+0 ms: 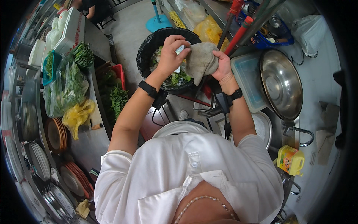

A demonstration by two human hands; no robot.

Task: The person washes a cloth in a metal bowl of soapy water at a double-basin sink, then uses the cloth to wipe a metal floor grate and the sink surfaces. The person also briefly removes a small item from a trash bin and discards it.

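My right hand [223, 67] grips a worn grey cloth [202, 60] by its right side, above the rim of a bin. Close to the cloth's left edge is my left hand [172, 53], its fingers curled and the thumb apart from them. Whether its fingertips pinch the cloth or a silvery wrapper [179, 50] behind them, I cannot tell. Below both hands stands a round waste bin [144, 56] with a black liner. Green leaf scraps [174, 79] and other refuse lie inside it.
Left, a steel counter [86, 145] bears bagged greens [67, 86], a yellow bag [77, 114] and stacked plates [74, 180]. Right are upright poles [239, 36], a steel basin [279, 84], a lidded plastic box [247, 81], a tap [306, 137] and a yellow jug [290, 160]. A person [93, 11] sits far back.
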